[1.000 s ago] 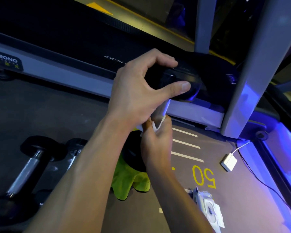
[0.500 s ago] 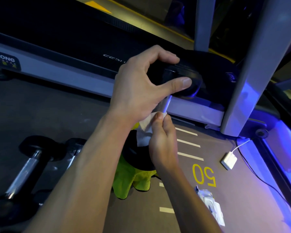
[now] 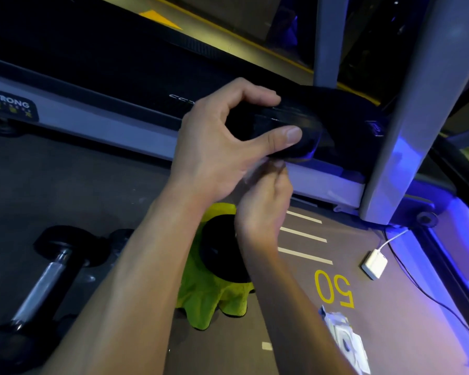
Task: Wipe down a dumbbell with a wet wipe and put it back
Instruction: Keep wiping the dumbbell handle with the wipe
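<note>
Left hand [image 3: 217, 152] gripping upended dumbbell [image 3: 290, 131] by its top head; beneath it, right hand [image 3: 260, 204] pinching wet wipe [image 3: 251, 175] against handle.

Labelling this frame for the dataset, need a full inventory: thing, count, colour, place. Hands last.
black round-headed dumbbell: 1, black, held upright over the floor, lower head above the cloth
white wet wipe: 1, whitish, blurred, at the dumbbell's handle
bright yellow-green cloth: 1, on the floor under the held dumbbell
chrome-handled black dumbbells: 2 seen, floor at left, second mostly hidden by the arm
grey-framed treadmill: 1, black belt, across the top
white wipe packet: 1, floor, lower right
white charger block with cable: 1, floor at right
yellow "50" floor marking: 1, beside white lines
left hand: grips the dumbbell's upper head
right hand: pinches the wipe at the handle
</note>
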A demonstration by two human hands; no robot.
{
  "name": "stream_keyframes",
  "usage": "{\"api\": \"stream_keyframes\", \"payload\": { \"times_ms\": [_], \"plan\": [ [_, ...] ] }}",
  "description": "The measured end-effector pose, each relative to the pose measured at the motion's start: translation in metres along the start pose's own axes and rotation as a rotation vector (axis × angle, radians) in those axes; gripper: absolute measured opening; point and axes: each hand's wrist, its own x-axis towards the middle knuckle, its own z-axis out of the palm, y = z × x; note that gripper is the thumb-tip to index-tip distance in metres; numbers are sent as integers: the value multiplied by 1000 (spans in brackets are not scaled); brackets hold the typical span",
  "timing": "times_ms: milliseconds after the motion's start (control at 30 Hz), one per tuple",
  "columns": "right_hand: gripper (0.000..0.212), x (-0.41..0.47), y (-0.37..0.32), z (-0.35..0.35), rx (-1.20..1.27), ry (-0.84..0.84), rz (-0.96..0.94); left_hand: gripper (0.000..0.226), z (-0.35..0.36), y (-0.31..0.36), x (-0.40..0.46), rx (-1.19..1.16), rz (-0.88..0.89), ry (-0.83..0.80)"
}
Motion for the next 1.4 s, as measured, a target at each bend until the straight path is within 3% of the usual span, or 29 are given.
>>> {"api": "stream_keyframes", "payload": {
  "times_ms": [67, 133, 167, 233, 300, 400, 533, 567, 633, 700, 767, 800, 833, 900, 1033, 1133, 1233, 1333, 1400],
  "plan": [
    [33, 16, -2, -4, -25, -127, 180, 41, -5, -1, -1, -13, -1, 5],
    [30, 23, -14, -1, 136, -261, 439, 40, -7, -1, -1, -18, -2, 5],
    [31, 25, -13, 1, 203, -247, 482, 40, -8, -2, -1, -20, -5, 5],
    [39, 15, -8, 5, 140, -153, 320, 41, -9, -3, -1, -25, -2, 6],
    [30, -3, -1, 8, 19, 1, 21, 41, -10, -3, -2, -32, 7, 17],
    [36, -15, 6, 11, -70, -5, -122, 40, -7, -1, -4, -26, 9, 12],
    [27, 10, 18, 1, -131, -141, -219, 38, -5, -2, 0, -8, -13, 44],
    [26, 14, 17, -2, -103, -132, -180, 37, -4, -3, 1, -8, -17, 45],
    [32, 21, 14, -3, 18, -97, 75, 37, -4, -3, 2, -23, -28, 33],
    [36, 25, 1, -1, 275, -281, 361, 37, -3, -3, -1, -45, -23, 17],
    [41, 23, -7, 1, 472, -357, 482, 37, -2, -2, -2, -53, -20, 7],
    [37, 20, -6, -1, 455, -320, 437, 36, -1, -1, -3, -55, -21, 7],
    [28, 15, -3, -5, 283, -262, 281, 36, -1, -1, -2, -54, -19, 13],
    [20, 1, 9, -11, -218, -182, -96, 36, 0, -2, -1, -40, -18, 34],
    [16, -1, 15, -22, -614, -369, -222, 37, -3, -5, 1, 12, -36, 58],
    [19, -2, 19, -44, -673, -556, -191, 37, -9, -9, 3, 33, -49, 63],
    [16, -7, 32, -63, -650, -640, -205, 45, -14, -10, -2, 23, -50, 23],
    [5, -6, 34, -68, -606, -626, -248, 84, -22, -18, -11, 23, -93, -29],
    [19, -8, 32, -69, -601, -592, -255, 114, -23, -28, -20, 46, -294, -18]
  ]
}}
